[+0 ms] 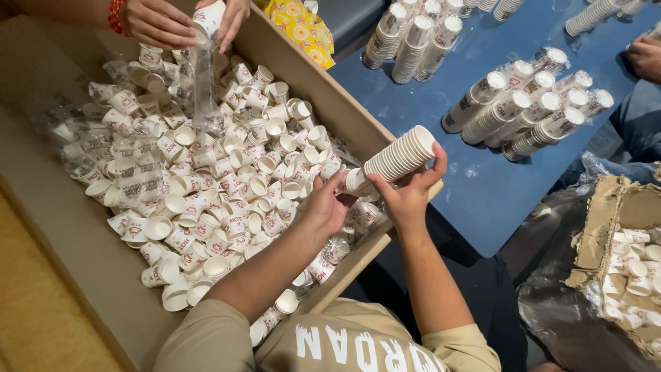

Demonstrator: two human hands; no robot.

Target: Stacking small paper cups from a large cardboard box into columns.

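My left hand (329, 205) and right hand (407, 196) hold a nested stack of paper cups (396, 158), fingers closed around it, above the near rim of the cardboard box (330, 103). Loose cups (213, 186) fill the box. Beyond its rim, sleeved cup stacks (523, 114) lie on the blue surface (475, 186). At the box's far end, another person's hands (175, 21) lift a cup.

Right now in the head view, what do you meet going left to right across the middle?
Cardboard box of loose paper cups → left hand → stack of cups held in the right hand → sleeved cup stacks on the blue table → torn carton.
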